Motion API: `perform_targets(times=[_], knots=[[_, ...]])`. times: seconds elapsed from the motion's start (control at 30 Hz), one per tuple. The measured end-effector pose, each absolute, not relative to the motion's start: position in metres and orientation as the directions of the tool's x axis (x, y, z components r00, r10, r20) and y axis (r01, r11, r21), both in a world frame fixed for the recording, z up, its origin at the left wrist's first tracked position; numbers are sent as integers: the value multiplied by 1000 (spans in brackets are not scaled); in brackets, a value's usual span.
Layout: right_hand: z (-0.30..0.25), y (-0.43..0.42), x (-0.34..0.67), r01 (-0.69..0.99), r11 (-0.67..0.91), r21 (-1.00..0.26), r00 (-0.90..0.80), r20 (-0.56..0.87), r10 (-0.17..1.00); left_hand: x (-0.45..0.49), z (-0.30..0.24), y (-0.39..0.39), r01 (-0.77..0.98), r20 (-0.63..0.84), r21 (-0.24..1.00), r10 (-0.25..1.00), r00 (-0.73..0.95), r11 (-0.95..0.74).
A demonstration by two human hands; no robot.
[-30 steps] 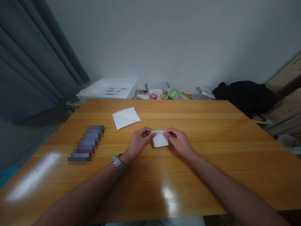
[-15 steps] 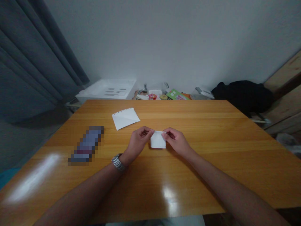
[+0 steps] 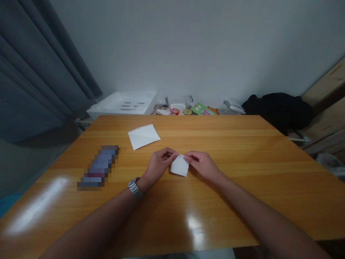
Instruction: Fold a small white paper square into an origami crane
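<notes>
A small folded white paper (image 3: 179,166) hangs tilted just above the wooden table (image 3: 242,151), held between both hands. My left hand (image 3: 159,165), with a metal watch on its wrist, pinches the paper's upper left edge. My right hand (image 3: 202,164) pinches the upper right corner. Both hands have their fingers curled closed on the paper. Farther back on the left lies a second white sheet (image 3: 143,135) with a perforated top edge, flat on the table.
A blurred-out dark oblong object (image 3: 98,167) lies on the table's left side. Beyond the far edge are a white plastic tray (image 3: 124,102), small colourful items (image 3: 188,108) and a black bag (image 3: 277,109). A grey curtain (image 3: 37,72) hangs at left.
The folded paper has turned from square-on to tilted, its lower corner swinging down and right. Both hands shifted slightly toward me while keeping their pinch.
</notes>
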State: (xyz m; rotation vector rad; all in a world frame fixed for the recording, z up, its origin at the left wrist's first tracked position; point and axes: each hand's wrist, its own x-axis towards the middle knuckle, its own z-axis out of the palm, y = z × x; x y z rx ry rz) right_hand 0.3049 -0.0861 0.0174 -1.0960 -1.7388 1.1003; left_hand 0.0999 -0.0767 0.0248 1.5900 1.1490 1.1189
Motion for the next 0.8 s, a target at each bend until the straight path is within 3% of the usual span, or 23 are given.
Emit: perform_targets(times=[0.27, 0.6, 0.8], knots=[[18, -89, 303, 290, 293, -911, -310, 200, 929, 100, 24, -77, 178, 159, 962, 956, 246, -206], [22, -92, 304, 408, 356, -840, -396, 189, 899, 95, 20, -76, 326, 203, 889, 915, 349, -321], [23, -91, 308, 434, 392, -811, -382, 229, 896, 97, 22, -76, 238, 148, 944, 939, 310, -227]])
